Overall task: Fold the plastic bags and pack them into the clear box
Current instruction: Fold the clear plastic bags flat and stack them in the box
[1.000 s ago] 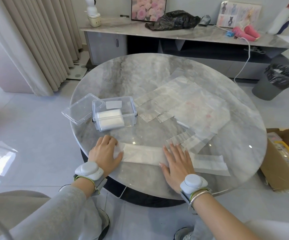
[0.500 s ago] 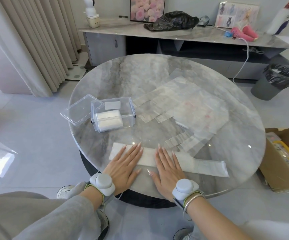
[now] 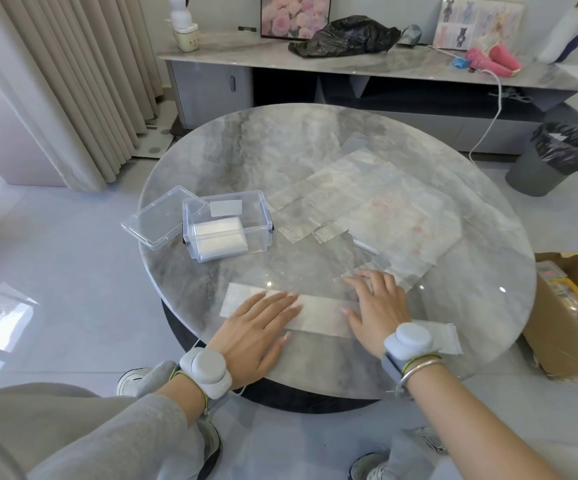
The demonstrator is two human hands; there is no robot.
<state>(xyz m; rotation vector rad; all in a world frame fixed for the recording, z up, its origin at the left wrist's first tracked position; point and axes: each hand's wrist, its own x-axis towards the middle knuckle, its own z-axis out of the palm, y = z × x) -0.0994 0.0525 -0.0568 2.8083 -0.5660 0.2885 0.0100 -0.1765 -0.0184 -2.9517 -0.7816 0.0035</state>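
Note:
A plastic bag folded into a long white strip (image 3: 318, 315) lies across the near part of the round marble table (image 3: 280, 150). My left hand (image 3: 256, 327) presses flat on the strip's left half, fingers straight. My right hand (image 3: 376, 306) lies flat on the strip further right, fingers spread and reaching onto the pile behind. The clear box (image 3: 227, 223) stands open at the left of the table with folded white bags (image 3: 220, 237) inside. A pile of unfolded clear plastic bags (image 3: 384, 209) covers the table's right half.
The box's clear lid (image 3: 157, 218) leans beside the box on its left. A cardboard carton (image 3: 564, 313) stands on the floor to the right, a grey bin (image 3: 557, 157) beyond it. A sideboard with a black bag (image 3: 346, 36) runs along the back wall.
My hands came together at the strip's middle, and then my right hand slid right along it. My left hand has moved from the strip's left end toward the middle.

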